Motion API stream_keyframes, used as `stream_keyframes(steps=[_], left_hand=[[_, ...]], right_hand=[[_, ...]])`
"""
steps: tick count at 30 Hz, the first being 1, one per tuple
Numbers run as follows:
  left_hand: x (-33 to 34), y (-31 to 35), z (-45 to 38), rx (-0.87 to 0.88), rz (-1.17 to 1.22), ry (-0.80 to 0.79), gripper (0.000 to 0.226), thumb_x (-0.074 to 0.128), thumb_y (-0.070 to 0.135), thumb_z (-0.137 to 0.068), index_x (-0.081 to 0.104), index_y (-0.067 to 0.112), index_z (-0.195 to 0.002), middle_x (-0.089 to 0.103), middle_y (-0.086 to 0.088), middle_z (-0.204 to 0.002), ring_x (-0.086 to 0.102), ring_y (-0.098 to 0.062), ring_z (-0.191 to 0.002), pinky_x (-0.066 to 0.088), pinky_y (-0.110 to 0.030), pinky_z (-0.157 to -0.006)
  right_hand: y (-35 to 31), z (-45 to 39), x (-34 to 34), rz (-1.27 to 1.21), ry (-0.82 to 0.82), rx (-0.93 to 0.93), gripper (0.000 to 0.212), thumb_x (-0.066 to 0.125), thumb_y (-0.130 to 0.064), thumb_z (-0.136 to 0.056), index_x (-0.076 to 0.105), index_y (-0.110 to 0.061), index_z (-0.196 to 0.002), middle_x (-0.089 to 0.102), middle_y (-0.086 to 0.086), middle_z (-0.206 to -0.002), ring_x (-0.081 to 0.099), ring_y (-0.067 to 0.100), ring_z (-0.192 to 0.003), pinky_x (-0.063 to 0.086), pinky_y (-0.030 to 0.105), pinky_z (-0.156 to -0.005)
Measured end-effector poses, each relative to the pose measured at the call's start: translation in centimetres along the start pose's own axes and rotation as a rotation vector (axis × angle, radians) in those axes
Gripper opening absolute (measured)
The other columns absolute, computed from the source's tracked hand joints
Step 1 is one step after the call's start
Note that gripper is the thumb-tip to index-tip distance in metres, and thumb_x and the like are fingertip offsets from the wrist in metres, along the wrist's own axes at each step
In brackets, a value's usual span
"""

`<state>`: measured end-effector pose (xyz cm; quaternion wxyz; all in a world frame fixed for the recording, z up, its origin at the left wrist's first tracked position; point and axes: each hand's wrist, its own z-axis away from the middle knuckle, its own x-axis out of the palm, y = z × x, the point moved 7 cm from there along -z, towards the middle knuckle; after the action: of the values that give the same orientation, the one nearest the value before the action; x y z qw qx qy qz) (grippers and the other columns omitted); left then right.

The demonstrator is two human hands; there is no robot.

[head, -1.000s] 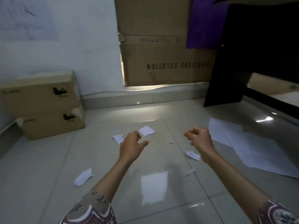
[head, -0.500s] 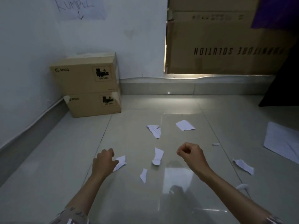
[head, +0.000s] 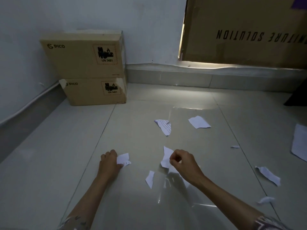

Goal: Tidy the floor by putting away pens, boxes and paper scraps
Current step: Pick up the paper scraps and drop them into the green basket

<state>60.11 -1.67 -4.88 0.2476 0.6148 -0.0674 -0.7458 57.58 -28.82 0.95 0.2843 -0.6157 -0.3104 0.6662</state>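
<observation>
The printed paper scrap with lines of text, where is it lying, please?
In the head view, the printed scrap lies on the floor tiles, centre, beyond both hands, left of a blank scrap.

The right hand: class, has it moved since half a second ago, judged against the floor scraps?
Yes. The right hand has reached left to the tall scrap, which lay apart from it before, and now pinches it.

Paper sheet cut by right edge; big carton cropped.
</observation>
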Motion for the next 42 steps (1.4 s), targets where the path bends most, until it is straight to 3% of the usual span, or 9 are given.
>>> stream_keyframes(steps=[7,12,17,21,24,30,33,37,42], left_hand=[[-0.4,-1.6,-0.7,-0.082,0.354,0.091,0.034,0.075,-0.002,-0.066,0.043,0.010,-0.070,0.053,-0.019,-0.090,0.050,-0.023,-0.077,0.029,-0.022,-0.050],[-0.7,-1.4,0.3,-0.073,0.525,0.115,0.022,0.071,-0.004,-0.069,0.051,0.004,-0.072,0.052,-0.010,-0.071,0.050,-0.022,-0.070,0.033,-0.025,-0.052],[-0.9,1.5,2.0,0.061,0.658,-0.183,0.013,0.070,0.000,-0.076,0.059,0.004,-0.069,0.052,-0.005,-0.063,0.049,-0.009,-0.054,0.036,-0.019,-0.049],[0.9,4.5,4.0,0.154,0.547,-0.398,0.025,0.072,-0.002,-0.073,0.057,0.012,-0.057,0.050,0.005,-0.051,0.044,0.001,-0.042,0.035,-0.010,-0.044],[2.4,6.4,4.4,0.211,0.474,-0.429,0.036,0.076,0.000,-0.069,0.051,0.016,-0.049,0.043,0.012,-0.038,0.038,0.001,-0.039,0.030,-0.013,-0.044],[4.4,8.7,4.7,0.348,0.178,-0.261,0.039,0.078,0.008,-0.063,0.042,0.020,-0.056,0.040,-0.001,-0.079,0.041,-0.017,-0.074,0.026,-0.020,-0.052],[5.0,8.9,4.6,0.346,0.170,-0.204,0.043,0.075,0.005,-0.060,0.036,0.023,-0.062,0.038,0.006,-0.074,0.040,-0.018,-0.078,0.023,-0.025,-0.051],[5.7,8.8,4.6,0.287,0.288,-0.215,0.037,0.071,-0.003,-0.061,0.046,0.013,-0.085,0.050,-0.006,-0.080,0.043,-0.018,-0.072,0.030,-0.015,-0.046],[6.1,9.1,4.5,0.287,0.237,-0.222,0.032,0.063,-0.004,-0.064,0.043,0.018,-0.054,0.040,0.003,-0.058,0.043,-0.016,-0.067,0.022,-0.016,-0.044]], right_hand=[[1.9,-2.7,1.2,-0.029,0.105,0.066,0.007,0.057,-0.006,-0.086,0.055,-0.010,-0.092,0.053,0.005,-0.095,0.053,0.019,-0.091,0.039,0.022,-0.075],[3.3,-4.6,2.5,0.064,0.075,0.164,0.042,0.060,-0.019,-0.087,0.046,-0.006,-0.124,0.047,0.012,-0.125,0.036,0.025,-0.122,0.034,0.029,-0.094],[4.2,-5.2,3.5,0.154,-0.004,0.207,0.053,0.062,-0.017,-0.085,0.038,-0.006,-0.131,0.044,0.013,-0.133,0.033,0.029,-0.126,0.031,0.034,-0.101],[4.6,-5.6,4.1,0.027,-0.007,0.264,0.025,0.059,-0.005,-0.082,0.054,-0.003,-0.107,0.058,0.016,-0.109,0.052,0.030,-0.105,0.045,0.034,-0.084],[4.1,-5.1,3.5,-0.047,0.020,0.230,0.008,0.057,0.002,-0.078,0.053,0.001,-0.072,0.050,0.011,-0.071,0.045,0.020,-0.066,0.033,0.025,-0.054],[4.9,-4.3,0.9,-0.237,0.100,0.263,0.019,0.063,-0.006,-0.082,0.058,0.012,-0.079,0.054,0.018,-0.073,0.047,0.022,-0.070,0.042,0.033,-0.065],[5.3,-4.2,-0.5,-0.268,0.138,0.255,0.022,0.063,-0.007,-0.083,0.060,0.014,-0.088,0.060,0.024,-0.081,0.051,0.024,-0.074,0.045,0.034,-0.070],[5.8,-4.0,-1.3,-0.281,0.173,0.268,0.022,0.063,-0.006,-0.083,0.060,0.015,-0.090,0.061,0.024,-0.083,0.053,0.034,-0.074,0.050,0.041,-0.074],[4.8,-4.8,-1.2,-0.351,0.152,0.256,0.012,0.064,-0.006,-0.083,0.059,0.002,-0.077,0.052,0.010,-0.072,0.044,0.019,-0.065,0.037,0.026,-0.060]])
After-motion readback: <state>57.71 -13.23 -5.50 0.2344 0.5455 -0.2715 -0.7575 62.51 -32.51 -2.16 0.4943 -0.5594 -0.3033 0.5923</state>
